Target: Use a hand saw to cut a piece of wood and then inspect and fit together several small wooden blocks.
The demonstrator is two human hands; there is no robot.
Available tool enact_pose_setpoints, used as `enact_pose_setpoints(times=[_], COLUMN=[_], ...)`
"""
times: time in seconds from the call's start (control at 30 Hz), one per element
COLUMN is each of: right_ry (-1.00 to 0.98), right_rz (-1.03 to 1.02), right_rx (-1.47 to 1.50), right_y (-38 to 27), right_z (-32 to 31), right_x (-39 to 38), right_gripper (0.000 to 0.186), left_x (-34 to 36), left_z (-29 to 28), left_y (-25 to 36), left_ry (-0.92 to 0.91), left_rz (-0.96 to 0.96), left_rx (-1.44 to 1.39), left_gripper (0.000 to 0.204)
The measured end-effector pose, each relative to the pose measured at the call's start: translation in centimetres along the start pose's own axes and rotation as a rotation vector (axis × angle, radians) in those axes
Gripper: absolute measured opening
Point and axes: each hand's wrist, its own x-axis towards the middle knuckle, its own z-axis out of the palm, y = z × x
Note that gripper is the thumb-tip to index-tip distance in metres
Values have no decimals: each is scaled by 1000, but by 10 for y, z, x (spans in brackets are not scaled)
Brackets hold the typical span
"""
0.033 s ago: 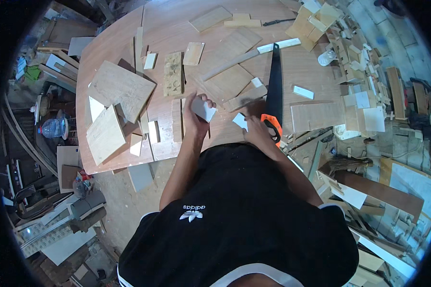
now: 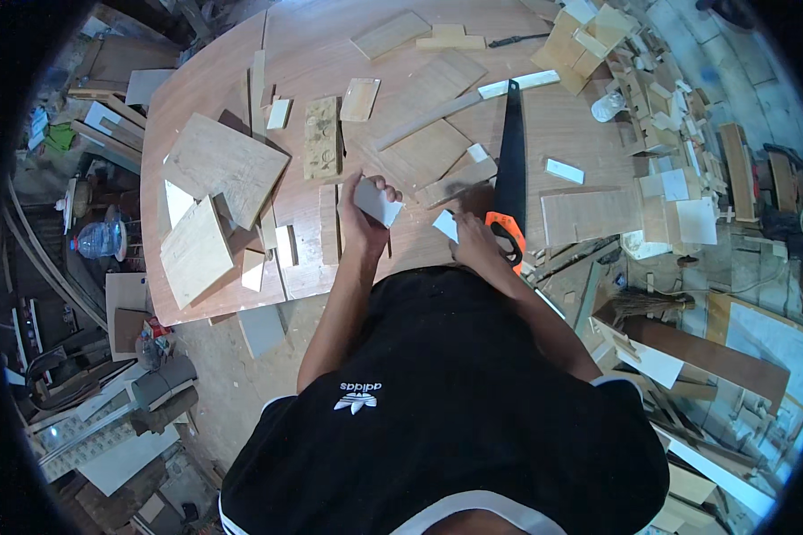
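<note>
My left hand [image 2: 364,235] is closed around a pale, flat rectangular block [image 2: 379,203], raised at the near edge of the wooden table [image 2: 303,283]. Between the fingers of my right hand [image 2: 480,244] is a small white rectangular piece [image 2: 445,225], apart from the block. Part of that piece is hidden by the fingers. Just right of my right hand lies a handsaw [image 2: 511,160] with a black blade and an orange-and-black handle, its blade pointing away from me. Beyond my hands, a wood offcut [image 2: 458,183] rests on the table.
Large boards [image 2: 227,165] overlap at the table's left. A thick wooden block with round marks [image 2: 322,138] lies beyond my left hand. One flat board [image 2: 587,218] sits right of the saw. Stacked offcuts [image 2: 665,116] crowd the right side. A clear bottle [image 2: 100,240] stands beyond the left edge.
</note>
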Motion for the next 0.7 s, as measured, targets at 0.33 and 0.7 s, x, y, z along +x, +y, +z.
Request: enact_pose_setpoints(times=[0.33,0.7], right_ry=[151,536], right_rz=[118,-407], right_rx=[726,690], right_y=[-11,-106], right_z=[-5,-194], right_x=[16,-25], right_gripper=[47,48], left_x=[-7,-28], left_z=[0,62], left_y=[6,11], left_ry=[-222,-563], left_rz=[-37,195], left_rx=[10,251], left_gripper=[46,79])
